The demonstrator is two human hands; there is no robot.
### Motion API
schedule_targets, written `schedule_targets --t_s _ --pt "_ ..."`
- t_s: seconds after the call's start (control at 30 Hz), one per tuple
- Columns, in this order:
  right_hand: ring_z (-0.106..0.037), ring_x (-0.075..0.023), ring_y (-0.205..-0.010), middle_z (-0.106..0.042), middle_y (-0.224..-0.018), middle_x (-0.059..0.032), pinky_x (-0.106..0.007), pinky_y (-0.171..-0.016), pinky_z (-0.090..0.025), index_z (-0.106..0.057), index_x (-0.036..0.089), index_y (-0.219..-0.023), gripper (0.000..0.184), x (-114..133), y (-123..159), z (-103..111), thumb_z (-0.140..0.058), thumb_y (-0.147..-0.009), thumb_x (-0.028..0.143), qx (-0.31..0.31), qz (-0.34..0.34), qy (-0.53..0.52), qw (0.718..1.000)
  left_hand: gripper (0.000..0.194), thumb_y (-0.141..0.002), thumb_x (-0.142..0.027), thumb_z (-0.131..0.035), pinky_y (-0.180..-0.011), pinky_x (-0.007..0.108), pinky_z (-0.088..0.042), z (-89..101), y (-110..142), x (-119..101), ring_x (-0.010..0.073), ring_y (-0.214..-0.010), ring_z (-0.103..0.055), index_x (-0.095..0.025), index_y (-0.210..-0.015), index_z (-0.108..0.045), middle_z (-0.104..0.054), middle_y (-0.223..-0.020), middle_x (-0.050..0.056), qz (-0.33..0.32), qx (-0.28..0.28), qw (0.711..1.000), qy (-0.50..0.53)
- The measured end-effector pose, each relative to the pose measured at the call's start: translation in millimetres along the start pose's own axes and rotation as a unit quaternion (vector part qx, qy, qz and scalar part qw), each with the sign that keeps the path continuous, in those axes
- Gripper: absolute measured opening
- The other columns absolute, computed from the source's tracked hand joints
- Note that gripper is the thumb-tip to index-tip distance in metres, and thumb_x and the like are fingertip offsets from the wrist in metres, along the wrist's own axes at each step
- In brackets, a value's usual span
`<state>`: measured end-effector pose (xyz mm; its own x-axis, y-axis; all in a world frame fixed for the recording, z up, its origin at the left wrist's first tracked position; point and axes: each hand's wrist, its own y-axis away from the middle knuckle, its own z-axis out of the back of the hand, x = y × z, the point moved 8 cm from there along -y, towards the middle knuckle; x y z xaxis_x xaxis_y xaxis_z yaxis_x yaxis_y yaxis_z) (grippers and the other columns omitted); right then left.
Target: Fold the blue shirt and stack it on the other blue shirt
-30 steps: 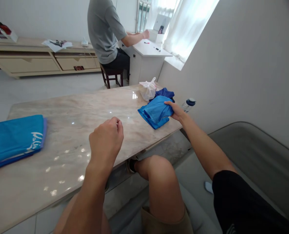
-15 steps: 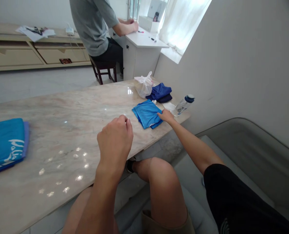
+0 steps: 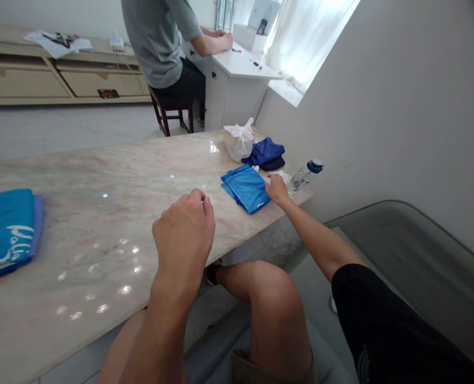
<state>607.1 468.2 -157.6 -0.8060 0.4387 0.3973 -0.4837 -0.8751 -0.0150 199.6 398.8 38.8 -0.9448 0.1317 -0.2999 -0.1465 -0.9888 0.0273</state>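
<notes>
My left hand (image 3: 184, 229) is curled into a fist over the marble table, with nothing sticking out of it; its palm side is turned away. Farther off, my right hand (image 3: 277, 189) is at the right edge of a folded bright blue cloth (image 3: 247, 188). Its thumb and forefinger look apart, with the thumb tip by the cloth's edge. A white paper (image 3: 280, 176) lies just behind that hand. Beside it on the right stands a clear bottle (image 3: 306, 173) with a dark blue and white lid.
A tied white plastic bag (image 3: 239, 141) and dark blue folded cloths (image 3: 265, 153) sit behind the bright blue one. At the left of the table (image 3: 101, 213) lies a blue folded stack (image 3: 7, 229) with white lettering. Another person (image 3: 157, 48) sits at a white cabinet (image 3: 240, 96).
My right hand has shifted slightly off the bright blue cloth's edge, and its fingers have loosened. The view has turned a little. My left fist keeps its shape.
</notes>
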Motion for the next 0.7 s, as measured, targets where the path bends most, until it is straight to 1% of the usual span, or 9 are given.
schedule_targets --t_s 0.07,0.1,0.2,0.3,0.4,0.47,0.57,0.63,0.7 --pt "-0.034 -0.0287 -0.169 -0.044 -0.179 -0.0187 -0.045 -0.14 -0.024 -0.053 0.014 -0.168 0.055 29.6 21.5 -24.2 -0.049 -0.115 0.029 0.031 0.138 0.03 0.989 0.039 -0.113 -0.039 -0.042 -0.087 0.039 -0.056 0.9 0.6 0.5 0.0316 -0.099 -0.077 -0.024 -0.122 -0.077 -0.083 -0.111 0.013 -0.001 0.001 1.0 -0.012" --pt "-0.027 -0.0289 -0.173 -0.036 -0.184 -0.0164 -0.046 -0.141 -0.02 -0.047 0.015 -0.172 0.059 39.6 33.3 -41.2 -0.046 -0.116 0.033 0.066 0.181 0.051 0.98 0.039 -0.113 -0.039 -0.042 -0.087 0.039 -0.056 0.6 0.7 0.7 0.0316 -0.099 -0.077 -0.023 -0.122 -0.077 -0.083 -0.11 0.013 -0.004 0.001 1.0 -0.017" --pt "-0.009 -0.0339 -0.177 -0.016 -0.19 -0.0156 -0.053 -0.143 -0.009 -0.032 0.01 -0.179 0.069 47.1 53.0 -77.2 -0.042 -0.118 0.041 0.136 0.175 0.115 0.968 0.039 -0.113 -0.039 -0.042 -0.088 0.039 -0.057 -3.3 0.9 1.4 0.0323 -0.101 -0.077 -0.023 -0.122 -0.077 -0.082 -0.11 0.014 -0.011 0.009 1.0 -0.027" --pt "-0.007 -0.0367 -0.177 -0.011 -0.19 -0.0185 -0.056 -0.142 -0.009 -0.027 0.007 -0.18 0.072 57.4 55.0 -80.6 -0.041 -0.117 0.038 0.172 0.145 0.144 0.964 0.041 -0.113 -0.038 -0.041 -0.088 0.041 -0.057 -7.2 1.5 1.9 0.0341 -0.102 -0.078 -0.021 -0.123 -0.077 -0.082 -0.11 0.016 -0.026 0.023 0.999 -0.039" --pt "-0.014 -0.0374 -0.176 -0.016 -0.188 -0.0223 -0.056 -0.141 -0.015 -0.03 0.004 -0.179 0.076 91.6 67.6 -57.6 -0.053 -0.11 0.028 0.175 0.171 0.118 0.962 0.042 -0.113 -0.039 -0.04 -0.088 0.041 -0.057 -5.9 3.1 4.5 0.0346 -0.102 -0.078 -0.021 -0.124 -0.077 -0.082 -0.11 0.017 -0.035 0.025 0.998 -0.05" --pt "-0.024 -0.0342 -0.175 -0.026 -0.187 -0.0211 -0.052 -0.141 -0.021 -0.036 0.006 -0.177 0.074 123.2 97.3 -29.8 -0.057 -0.109 0.027 0.147 0.228 0.054 0.961 0.043 -0.113 -0.039 -0.04 -0.087 0.041 -0.056 -3.5 4.5 9.2 0.0344 -0.101 -0.078 -0.021 -0.124 -0.077 -0.082 -0.109 0.017 -0.032 0.024 0.998 -0.056" --pt "-0.056 -0.0286 -0.157 -0.06 -0.168 -0.0156 -0.046 -0.134 -0.04 -0.056 0.016 -0.167 0.059 149.6 175.4 10.5 -0.054 -0.115 0.043 0.157 0.27 -0.077 0.947 0.044 -0.113 -0.041 -0.039 -0.085 0.042 -0.056 0.7 7.4 18.9 0.0357 -0.1 -0.078 -0.021 -0.125 -0.077 -0.082 -0.109 0.019 -0.03 0.017 0.997 -0.064" --pt "-0.068 -0.0284 -0.143 -0.073 -0.154 -0.0118 -0.045 -0.126 -0.05 -0.069 0.021 -0.153 0.051 148.3 237.1 30.4 -0.053 -0.115 0.051 0.174 0.253 -0.119 0.944 0.046 -0.113 -0.042 -0.038 -0.084 0.043 -0.056 3.9 10.5 26.0 0.0374 -0.101 -0.078 -0.021 -0.126 -0.077 -0.082 -0.11 0.02 -0.034 0.008 0.997 -0.067" --pt "-0.074 -0.029 -0.132 -0.079 -0.142 -0.0119 -0.045 -0.119 -0.056 -0.075 0.021 -0.145 0.045 138.2 296.8 45.6 -0.056 -0.114 0.048 0.152 0.225 -0.117 0.955 0.047 -0.113 -0.044 -0.038 -0.083 0.044 -0.056 7.2 15.1 33.0 0.0388 -0.102 -0.078 -0.022 -0.127 -0.077 -0.082 -0.112 0.02 -0.034 -0.003 0.997 -0.067"
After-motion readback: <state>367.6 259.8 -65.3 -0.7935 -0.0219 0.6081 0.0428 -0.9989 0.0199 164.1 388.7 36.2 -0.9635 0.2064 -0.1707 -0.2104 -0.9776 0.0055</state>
